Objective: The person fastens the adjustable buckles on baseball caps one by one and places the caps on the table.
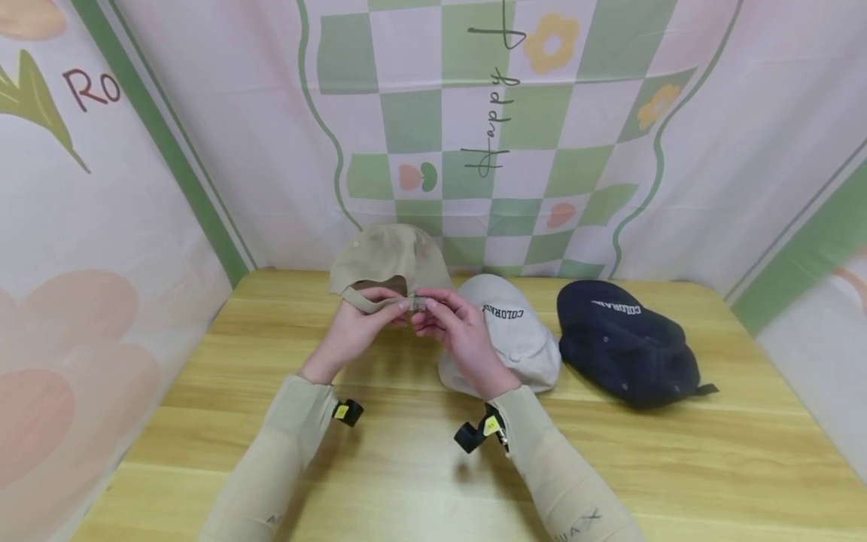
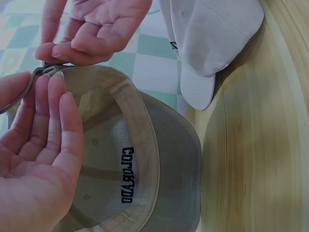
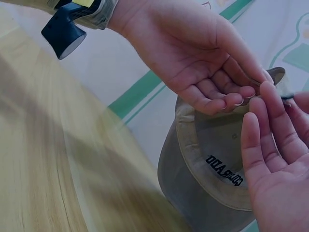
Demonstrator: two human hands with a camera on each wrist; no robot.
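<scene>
A beige baseball cap (image 1: 389,252) is held up above the back of the table, its back opening and strap facing me. My left hand (image 1: 355,327) pinches the strap (image 1: 362,301) left of its small buckle (image 1: 416,304). From the other side, my right hand (image 1: 463,331) pinches the strap end at the buckle between thumb and fingers. Both hands' fingertips nearly meet there. In the left wrist view, the cap's inside (image 2: 101,145) shows, with dark COLORADO stitching. The buckle's details are largely hidden by the fingers.
A white cap (image 1: 521,346) lies on the wooden table (image 1: 379,467) beside and partly behind my right forearm. Further right is a navy cap (image 1: 623,346) with its strap end sticking out. A printed cloth (image 1: 413,120) hangs behind the table.
</scene>
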